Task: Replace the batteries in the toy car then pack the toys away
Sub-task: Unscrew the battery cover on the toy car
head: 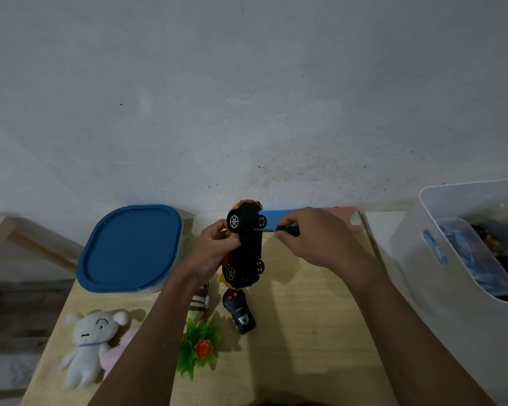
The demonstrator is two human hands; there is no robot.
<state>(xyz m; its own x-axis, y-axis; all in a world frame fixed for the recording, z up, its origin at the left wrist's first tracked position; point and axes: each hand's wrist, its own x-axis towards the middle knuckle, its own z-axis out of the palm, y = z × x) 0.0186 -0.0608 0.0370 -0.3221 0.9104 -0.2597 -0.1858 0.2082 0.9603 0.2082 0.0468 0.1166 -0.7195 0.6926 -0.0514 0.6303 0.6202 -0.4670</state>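
Note:
A yellow toy car [248,247] stands on end above the wooden table [305,332], its black underside turned toward my right. My left hand [213,249] grips its yellow body from the left. My right hand [311,235] pinches the black handle of a small screwdriver [277,229], whose metal tip touches the car's underside near the upper wheels. The black remote control [238,310] lies on the table just below the car.
A blue-lidded container [131,249] sits at the left. A white plush toy [87,344], a pink plush beside it, a striped plush [200,303] and a green plastic plant [198,347] lie near the front. A white plastic bin [458,259] holding items stands at the right.

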